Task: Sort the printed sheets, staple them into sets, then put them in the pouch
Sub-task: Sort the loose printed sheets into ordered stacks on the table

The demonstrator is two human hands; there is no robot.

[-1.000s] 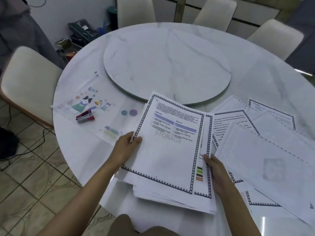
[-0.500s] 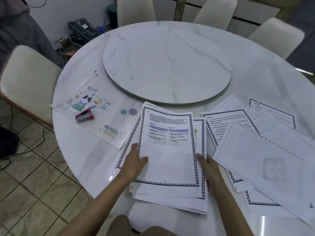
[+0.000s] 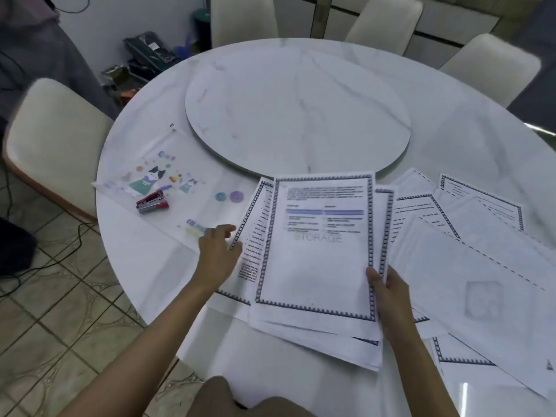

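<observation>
White STORAGE sheet was squared on the stack. Right hand pinched its right edge; left hand slid off leftward, fingers loosely apart. Sorting continued; stapler untouched.

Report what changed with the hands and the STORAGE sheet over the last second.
The left hand let go of the STORAGE sheet and moved left to the edge of a lower sheet; whether it grips that is unclear. The STORAGE sheet turned from slanted to nearly straight, and the right hand now pinches its right edge. The stapler on the pouch and the spread sheets at right stayed put.
</observation>
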